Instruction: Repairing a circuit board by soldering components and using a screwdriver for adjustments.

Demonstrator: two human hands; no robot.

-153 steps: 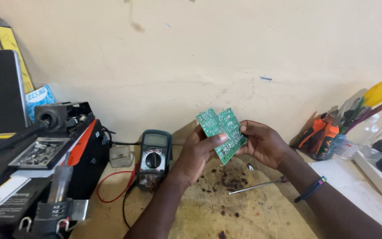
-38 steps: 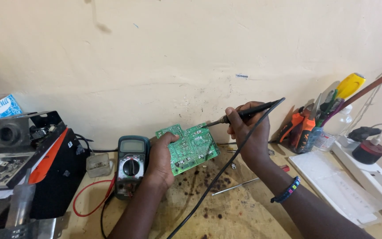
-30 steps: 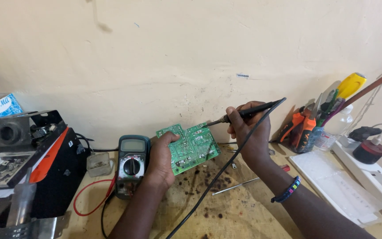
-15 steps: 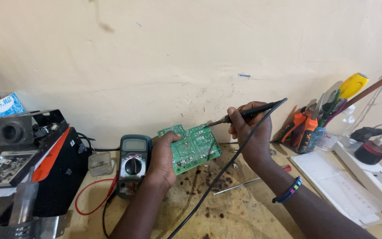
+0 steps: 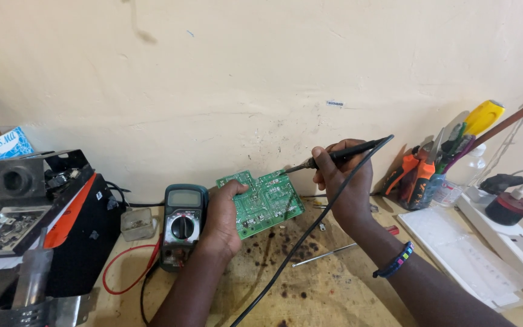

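L hand [image 5: 222, 221] gripped the green circuit board [image 5: 263, 203] by its left edge, thumb over the front, holding it tilted up just above the counter [image 5: 334, 290], approx. centre of view. R hand [image 5: 346, 181] was closed round a black soldering iron [image 5: 340, 153], pen-style grip, tip touching the board's top right edge; its black cord [image 5: 298, 248] ran down across the counter toward the viewer. Just left of the L hand a dark multimeter [image 5: 181, 221] leaned upright near the wall, red lead [image 5: 129, 281] looping below it. Further left: black box w/ orange side [image 5: 71, 227] and a small clear tub [image 5: 137, 223]. Thin metal rod [image 5: 325, 254] lay on the stained counter below the R wrist, which wore a beaded wristband [image 5: 394, 266]. Far right: holder w/ orange pliers and other tools [image 5: 422, 175], white power strip [image 5: 503, 239].
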